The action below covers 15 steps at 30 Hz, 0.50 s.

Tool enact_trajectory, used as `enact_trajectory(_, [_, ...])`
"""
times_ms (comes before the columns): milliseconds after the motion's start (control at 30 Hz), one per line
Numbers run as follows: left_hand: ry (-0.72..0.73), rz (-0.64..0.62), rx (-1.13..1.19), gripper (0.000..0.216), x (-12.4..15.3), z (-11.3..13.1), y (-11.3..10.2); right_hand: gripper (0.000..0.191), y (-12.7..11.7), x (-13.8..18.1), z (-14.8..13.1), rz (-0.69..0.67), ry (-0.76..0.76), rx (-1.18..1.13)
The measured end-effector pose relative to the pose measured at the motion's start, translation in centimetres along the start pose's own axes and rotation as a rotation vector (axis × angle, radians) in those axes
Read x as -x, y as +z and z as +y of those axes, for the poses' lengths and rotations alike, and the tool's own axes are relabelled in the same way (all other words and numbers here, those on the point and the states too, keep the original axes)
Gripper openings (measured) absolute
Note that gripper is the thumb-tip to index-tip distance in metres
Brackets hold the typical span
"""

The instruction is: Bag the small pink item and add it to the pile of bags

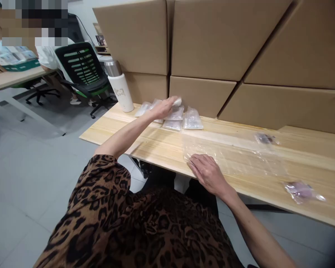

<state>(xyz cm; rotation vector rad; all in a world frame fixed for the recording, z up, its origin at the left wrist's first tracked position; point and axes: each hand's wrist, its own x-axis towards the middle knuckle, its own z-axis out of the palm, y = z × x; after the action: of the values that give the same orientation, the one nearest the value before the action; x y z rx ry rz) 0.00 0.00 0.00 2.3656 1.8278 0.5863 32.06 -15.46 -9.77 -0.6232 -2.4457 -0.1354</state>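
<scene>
My left hand (164, 107) reaches across the wooden table (240, 178) to a pile of small clear packets (184, 118) by the cardboard boxes, and its fingers close on one white packet (177, 102) at the top of the pile. My right hand (208, 172) lies flat, fingers together, on the near left corner of a large clear plastic bag (240, 158) spread on the table. Two small packets with dark contents lie apart: one (265, 139) at the far right of the bag, another (303, 190) near the table's front edge.
Large cardboard boxes (226, 44) are stacked along the back of the table. A white flask with a metal lid (118, 87) stands at the left end. Beyond it are a black mesh office chair (82, 72), a seated person (48, 56) and another desk.
</scene>
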Motion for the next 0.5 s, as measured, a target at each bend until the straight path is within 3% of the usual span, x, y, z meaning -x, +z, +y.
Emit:
enact_trajectory(133, [-0.203, 0.235, 0.363, 0.056, -0.2, -0.1, -1.8, 0.025, 0.1, 0.2, 0.1, -0.017, 0.015, -0.031])
enact_trajectory(300, [-0.406, 0.078, 0.785, 0.043, -0.6, -0.6, -2.3, 0.024, 0.1, 0.2, 0.1, -0.008, 0.02, -0.062])
enact_trajectory(400, [-0.509, 0.089, 0.707, 0.044, -0.5, -1.3, -1.6, 0.023, 0.0, 0.2, 0.1, -0.001, 0.022, -0.074])
enact_trajectory(500, [-0.483, 0.271, 0.272, 0.056, -0.4, -1.7, -0.8, 0.024, 0.0, 0.3, 0.1, -0.024, 0.054, -0.098])
